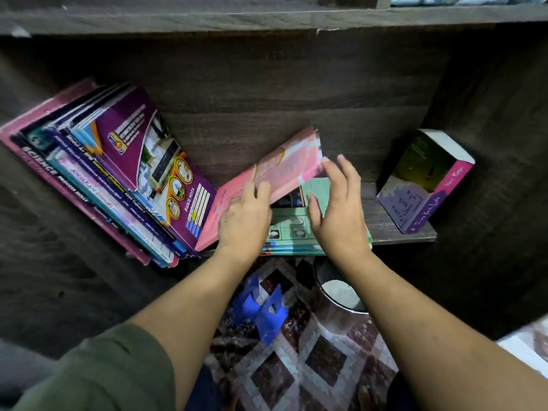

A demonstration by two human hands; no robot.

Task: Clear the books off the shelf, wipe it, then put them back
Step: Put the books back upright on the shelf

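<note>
A dark wooden shelf (397,229) holds books. Several books (98,185) lean together at the left, a purple one in front. A pink book (281,167) is tilted up in the middle, over a flat green book (296,232). My left hand (243,221) grips the pink book's lower edge. My right hand (338,209) touches the pink book's right edge with straight fingers, above the green book. A thick purple novel (421,182) stands upright at the right end of the shelf.
Below the shelf lies a patterned carpet (311,360). On it are a blue folded bookend (264,310) and a round metal bin (338,292). Another shelf board (267,16) runs overhead, and dark side panels close in the shelf left and right.
</note>
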